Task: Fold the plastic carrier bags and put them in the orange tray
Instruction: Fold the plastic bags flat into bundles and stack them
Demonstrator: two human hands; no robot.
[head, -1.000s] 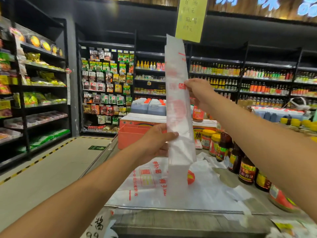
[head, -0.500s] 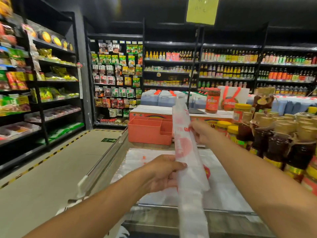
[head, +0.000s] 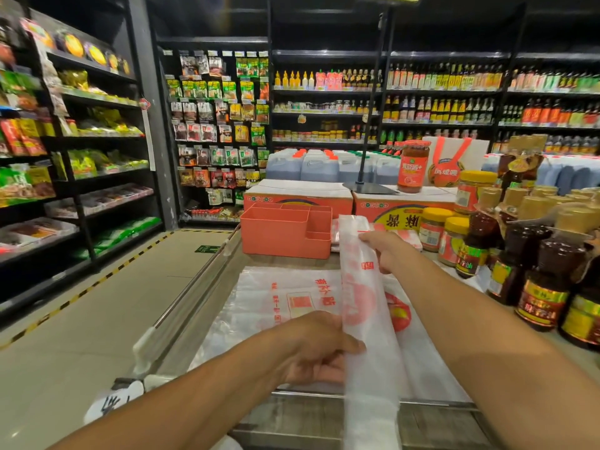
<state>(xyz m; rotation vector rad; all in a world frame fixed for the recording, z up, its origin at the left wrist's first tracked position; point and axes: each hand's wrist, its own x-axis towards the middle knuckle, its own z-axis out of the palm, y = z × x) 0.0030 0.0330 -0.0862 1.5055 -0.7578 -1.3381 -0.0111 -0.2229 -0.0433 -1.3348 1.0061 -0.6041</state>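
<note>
Since a second ago we have brought the folded bag strip point(head: 360, 287) down from upright in the air; it now runs low, away from us, over the flat bags point(head: 276, 303) spread on the counter. Our left hand point(head: 311, 349) pinches the strip's left edge at about mid-length, thumb on top, other fingers curled underneath. Our right hand point(head: 386, 251) grips the strip's right edge near the far end, fingers curled round the plastic. Between the two grips the strip is pulled fairly straight. Past the left hand the near end hangs free, down over the counter's metal front rail point(head: 292, 393). Past the right hand a short far end sticks out and ends just beside the orange tray point(head: 279, 235), to the tray's right; we cannot tell whether it touches. The tray stands at the counter's far edge, in front of the cartons point(head: 298, 196). Sauce bottles and jars point(head: 535, 287) crowd the right side, near our right forearm. Shelves point(head: 97, 134) line the aisle on the left.
</note>
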